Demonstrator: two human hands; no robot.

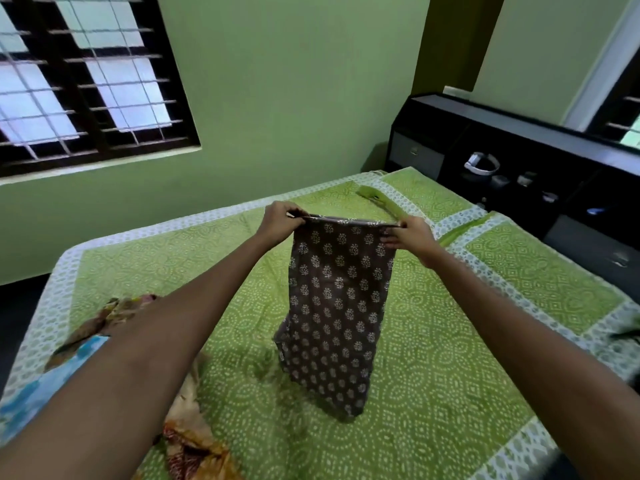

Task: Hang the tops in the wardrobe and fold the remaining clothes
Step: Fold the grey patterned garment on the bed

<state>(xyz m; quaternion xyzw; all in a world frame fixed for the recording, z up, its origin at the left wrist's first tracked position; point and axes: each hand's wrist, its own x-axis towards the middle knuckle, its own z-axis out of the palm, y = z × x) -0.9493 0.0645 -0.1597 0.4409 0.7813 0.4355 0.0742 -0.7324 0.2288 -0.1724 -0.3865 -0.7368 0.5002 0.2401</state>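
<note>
A grey-brown garment (337, 299) with a white floral print hangs stretched between my hands above the bed (450, 358). My left hand (280, 220) pinches its top edge at the left corner. My right hand (410, 237) pinches the same edge at the right corner. The lower end of the garment rests crumpled on the green bedsheet. A heap of brown, orange and blue clothes (114, 327) lies on the bed at the lower left, partly hidden behind my left forearm.
A green cloth (384, 202) lies on the bed behind my hands. The dark headboard unit (519, 161) with small items on its shelf stands at the right. A barred window (83, 81) fills the green wall at the upper left.
</note>
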